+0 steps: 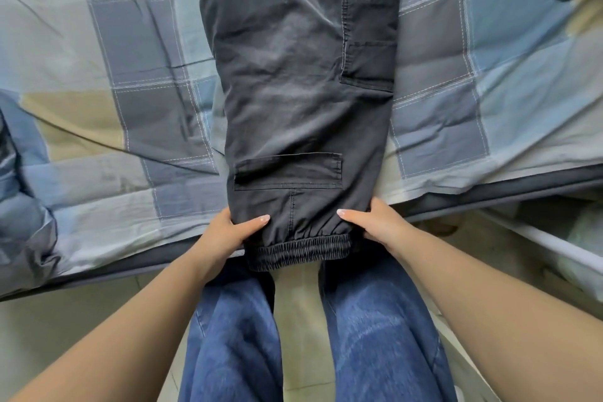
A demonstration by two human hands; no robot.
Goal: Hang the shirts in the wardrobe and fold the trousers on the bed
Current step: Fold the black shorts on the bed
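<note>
Across the near edge of the bed (107, 127) we see the dark grey trousers (300, 81) lying lengthwise, running from the top of the view down toward us, with the elastic cuff (298, 253) hanging just past the mattress edge. Both legs appear stacked one on the other, though we cannot tell how neatly. A flap pocket (287, 171) sits low on the leg, and a larger cargo pocket (368, 62) with metal snaps lies along the trousers' right side.

We find the left hand (228, 233) gripping the cuff end from the left, thumb laid on top of the fabric and the other fingers tucked beneath. The right hand (375, 225) grips the same end from the right, thumb on top, fingers curled under the cloth.

Under the trousers spreads a checked bedcover (473, 81) in blue, grey and tan squares, creased in places. Below the bed edge we see the person's blue jeans (368, 330) and a pale tiled floor (65, 320).
</note>
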